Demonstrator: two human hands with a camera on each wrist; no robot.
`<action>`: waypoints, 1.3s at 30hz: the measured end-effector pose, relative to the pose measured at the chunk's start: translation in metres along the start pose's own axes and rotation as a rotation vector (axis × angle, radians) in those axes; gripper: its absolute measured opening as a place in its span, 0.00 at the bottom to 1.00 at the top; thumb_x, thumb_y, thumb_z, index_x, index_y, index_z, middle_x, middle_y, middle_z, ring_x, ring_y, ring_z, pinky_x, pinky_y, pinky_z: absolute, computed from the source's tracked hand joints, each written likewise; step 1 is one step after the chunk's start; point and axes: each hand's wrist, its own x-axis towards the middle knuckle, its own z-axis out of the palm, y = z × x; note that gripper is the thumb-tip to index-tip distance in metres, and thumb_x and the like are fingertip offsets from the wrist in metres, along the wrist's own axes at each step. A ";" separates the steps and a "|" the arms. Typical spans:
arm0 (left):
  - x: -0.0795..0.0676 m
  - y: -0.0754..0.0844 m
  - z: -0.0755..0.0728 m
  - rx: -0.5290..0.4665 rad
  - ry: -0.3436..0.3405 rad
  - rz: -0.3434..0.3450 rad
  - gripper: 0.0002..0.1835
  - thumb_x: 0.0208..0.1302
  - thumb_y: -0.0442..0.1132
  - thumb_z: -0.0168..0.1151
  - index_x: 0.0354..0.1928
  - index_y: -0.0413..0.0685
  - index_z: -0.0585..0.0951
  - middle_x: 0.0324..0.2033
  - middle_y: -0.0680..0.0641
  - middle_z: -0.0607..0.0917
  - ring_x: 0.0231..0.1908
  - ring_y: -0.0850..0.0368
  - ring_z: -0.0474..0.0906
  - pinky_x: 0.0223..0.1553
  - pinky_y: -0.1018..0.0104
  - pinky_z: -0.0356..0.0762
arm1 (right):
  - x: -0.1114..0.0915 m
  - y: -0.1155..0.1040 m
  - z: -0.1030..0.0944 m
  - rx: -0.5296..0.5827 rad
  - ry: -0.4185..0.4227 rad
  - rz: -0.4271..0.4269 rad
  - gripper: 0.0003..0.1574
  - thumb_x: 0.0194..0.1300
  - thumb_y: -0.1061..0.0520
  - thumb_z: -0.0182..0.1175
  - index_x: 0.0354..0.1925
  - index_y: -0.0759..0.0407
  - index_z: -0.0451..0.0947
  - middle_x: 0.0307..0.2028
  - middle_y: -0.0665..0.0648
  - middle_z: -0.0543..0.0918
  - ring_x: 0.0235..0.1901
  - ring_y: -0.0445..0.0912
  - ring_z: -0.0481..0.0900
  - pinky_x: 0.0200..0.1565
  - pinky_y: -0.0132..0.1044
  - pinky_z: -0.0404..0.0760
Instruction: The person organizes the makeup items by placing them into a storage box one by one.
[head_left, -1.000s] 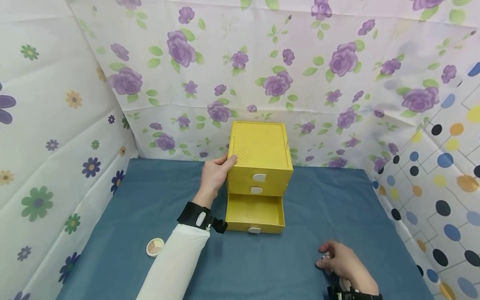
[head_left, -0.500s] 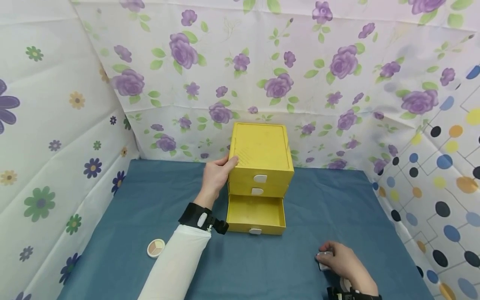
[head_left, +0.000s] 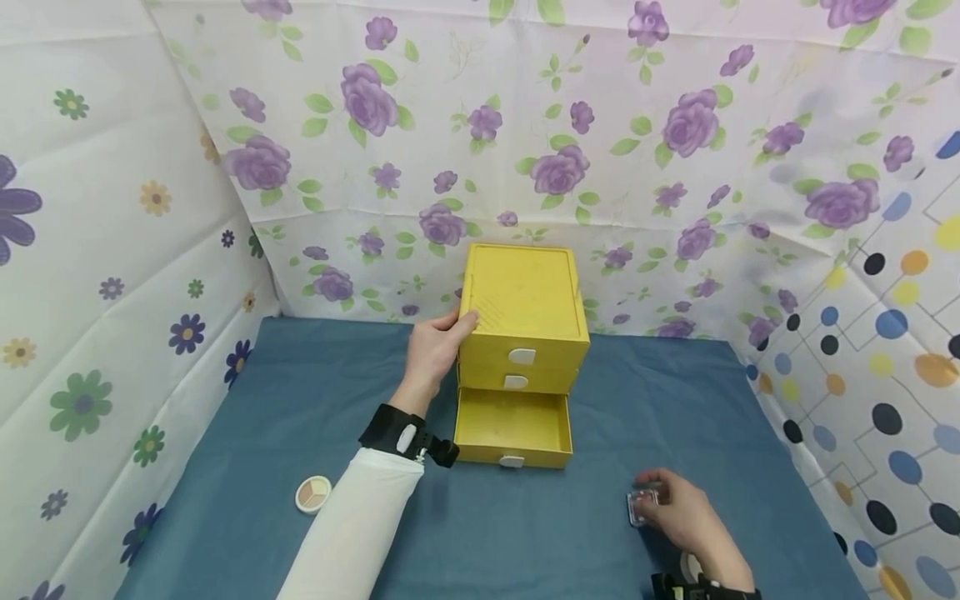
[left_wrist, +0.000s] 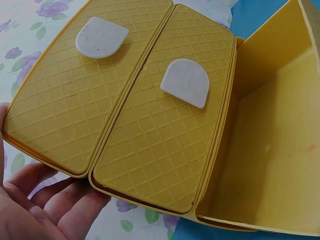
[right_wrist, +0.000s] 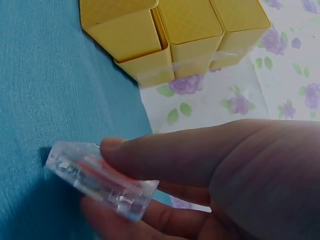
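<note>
A yellow cabinet of stacked drawers (head_left: 525, 287) stands against the back cloth. Its bottom drawer (head_left: 513, 421) is pulled out, with a bare inside; the two drawers above are closed. My left hand (head_left: 431, 354) holds the cabinet's upper left side, thumb on the top edge and fingers along the side. In the left wrist view these fingers (left_wrist: 75, 207) are bent against the wall. At the front right, my right hand (head_left: 686, 512) pinches a small clear plastic box (right_wrist: 102, 180) between thumb and fingers. Something reddish shows inside the box, but its kind is unclear.
A round three-shade makeup palette (head_left: 312, 495) lies on the blue cloth (head_left: 525, 533), left of my left sleeve. Another round pale item (head_left: 691, 568) lies partly hidden beside my right wrist. Patterned cloth walls (head_left: 360, 167) enclose the back and both sides.
My right hand has shifted slightly forward with the clear box, which now shows more between the fingers. The left hand stays on the cabinet, and the bottom drawer remains pulled out.
</note>
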 end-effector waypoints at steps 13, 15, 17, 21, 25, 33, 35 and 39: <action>-0.001 0.000 0.001 0.004 0.002 -0.002 0.33 0.57 0.65 0.67 0.61 0.56 0.80 0.60 0.55 0.80 0.57 0.57 0.74 0.59 0.53 0.76 | 0.004 -0.004 0.004 0.081 0.055 0.022 0.31 0.60 0.45 0.71 0.53 0.62 0.77 0.31 0.56 0.84 0.29 0.46 0.84 0.33 0.44 0.86; -0.001 0.001 0.001 0.005 0.003 -0.005 0.33 0.58 0.65 0.67 0.61 0.56 0.80 0.60 0.54 0.80 0.57 0.57 0.74 0.58 0.53 0.76 | 0.005 -0.007 0.006 0.100 0.073 0.012 0.31 0.60 0.45 0.70 0.54 0.62 0.77 0.33 0.56 0.84 0.29 0.45 0.84 0.33 0.44 0.87; -0.001 0.001 0.001 0.009 0.006 -0.005 0.33 0.58 0.65 0.67 0.61 0.57 0.80 0.60 0.54 0.80 0.57 0.57 0.75 0.58 0.53 0.76 | 0.006 -0.011 0.009 0.119 0.090 -0.001 0.31 0.61 0.43 0.70 0.54 0.61 0.77 0.36 0.57 0.84 0.30 0.45 0.84 0.33 0.44 0.87; 0.000 0.000 0.001 0.017 0.013 -0.004 0.34 0.57 0.66 0.67 0.61 0.58 0.80 0.59 0.54 0.81 0.55 0.57 0.76 0.57 0.54 0.77 | 0.009 -0.020 0.016 0.173 0.133 -0.047 0.26 0.65 0.46 0.67 0.55 0.59 0.77 0.39 0.57 0.83 0.33 0.44 0.83 0.34 0.43 0.87; 0.000 0.000 0.001 0.016 0.010 -0.003 0.34 0.56 0.67 0.67 0.61 0.58 0.80 0.58 0.54 0.81 0.55 0.57 0.76 0.56 0.54 0.78 | 0.012 -0.032 0.024 0.277 0.154 -0.123 0.21 0.67 0.53 0.64 0.56 0.59 0.77 0.41 0.58 0.83 0.37 0.45 0.83 0.37 0.41 0.87; -0.001 0.001 0.001 0.017 0.011 -0.007 0.34 0.56 0.67 0.67 0.60 0.57 0.81 0.57 0.54 0.82 0.54 0.57 0.76 0.56 0.54 0.78 | 0.011 -0.052 0.034 0.501 0.137 -0.244 0.24 0.69 0.55 0.63 0.60 0.61 0.74 0.46 0.64 0.82 0.41 0.50 0.83 0.41 0.40 0.87; 0.000 0.001 0.002 0.016 0.011 -0.008 0.34 0.56 0.67 0.67 0.60 0.57 0.81 0.57 0.54 0.82 0.54 0.58 0.76 0.56 0.54 0.78 | 0.012 -0.055 0.036 0.536 0.139 -0.248 0.24 0.69 0.53 0.64 0.60 0.60 0.74 0.45 0.64 0.81 0.41 0.50 0.83 0.42 0.41 0.87; 0.000 0.001 0.002 0.007 0.007 -0.007 0.34 0.56 0.66 0.67 0.60 0.57 0.81 0.56 0.54 0.82 0.54 0.58 0.76 0.57 0.54 0.77 | 0.012 -0.061 0.039 0.590 0.146 -0.270 0.26 0.69 0.52 0.65 0.60 0.60 0.74 0.46 0.65 0.81 0.41 0.50 0.84 0.43 0.43 0.87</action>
